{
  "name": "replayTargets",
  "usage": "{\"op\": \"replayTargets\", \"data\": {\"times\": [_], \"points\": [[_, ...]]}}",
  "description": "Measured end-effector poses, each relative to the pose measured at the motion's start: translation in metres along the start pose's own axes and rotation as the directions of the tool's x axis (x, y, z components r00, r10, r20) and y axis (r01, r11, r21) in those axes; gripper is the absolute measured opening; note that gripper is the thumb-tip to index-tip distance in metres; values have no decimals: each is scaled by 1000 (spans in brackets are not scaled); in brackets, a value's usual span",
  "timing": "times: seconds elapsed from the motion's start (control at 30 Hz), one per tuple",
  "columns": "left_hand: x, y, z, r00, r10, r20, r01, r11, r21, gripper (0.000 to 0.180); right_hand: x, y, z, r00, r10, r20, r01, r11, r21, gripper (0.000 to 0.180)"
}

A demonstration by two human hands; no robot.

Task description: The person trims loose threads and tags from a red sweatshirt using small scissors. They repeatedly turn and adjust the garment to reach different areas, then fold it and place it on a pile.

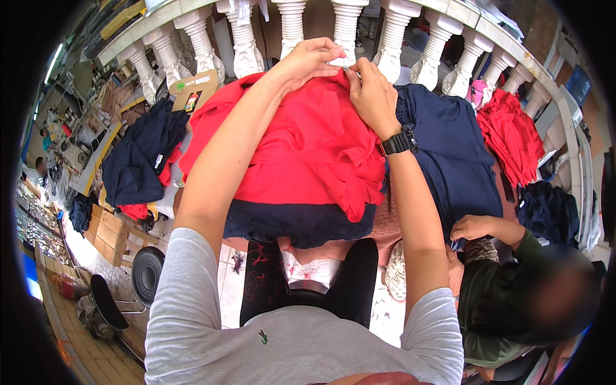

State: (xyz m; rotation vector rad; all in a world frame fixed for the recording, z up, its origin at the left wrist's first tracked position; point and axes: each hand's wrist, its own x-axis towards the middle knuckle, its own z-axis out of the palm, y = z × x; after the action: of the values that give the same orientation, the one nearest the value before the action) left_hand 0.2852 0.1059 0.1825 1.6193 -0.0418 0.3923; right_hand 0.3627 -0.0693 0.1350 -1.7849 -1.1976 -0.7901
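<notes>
A bright red garment (301,147) lies spread over a dark navy garment (295,221) in front of me. My left hand (311,63) is at the far edge of the red cloth, fingers curled and closed on it. Close beside it, my right hand (374,96) is pinched around a small metallic tool (345,68); most of it is hidden by the fingers, so its exact kind does not show. The two hands' fingertips nearly meet over the red fabric. A black watch (401,142) is on my right wrist.
White balusters (292,29) line the far side. More navy garments (443,147) and a red pile (510,135) lie to the right, with navy clothing (144,154) and a cardboard piece (196,90) left. At lower right, a co-worker's hands (471,228) work close by. Stools (149,276) stand left.
</notes>
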Motion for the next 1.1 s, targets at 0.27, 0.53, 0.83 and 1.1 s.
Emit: {"op": "replayTargets", "data": {"times": [0.27,0.53,0.83,1.1], "points": [[-5,2,3,999,45,-25,-45,999,-6,17,4,-2,6,999,8,-54,-11,999,-43,14],[-137,90,23,895,-202,397,-40,851,524,34,25,67,-26,856,516,17,-499,819,282,54],[-169,23,47,951,133,279,-308,485,818,31,29,112,49,893,364,265,-384,923,26,40],[-197,2,-173,742,512,-432,251,385,888,39,41,127,20,911,398,109,-407,909,85,29]]}}
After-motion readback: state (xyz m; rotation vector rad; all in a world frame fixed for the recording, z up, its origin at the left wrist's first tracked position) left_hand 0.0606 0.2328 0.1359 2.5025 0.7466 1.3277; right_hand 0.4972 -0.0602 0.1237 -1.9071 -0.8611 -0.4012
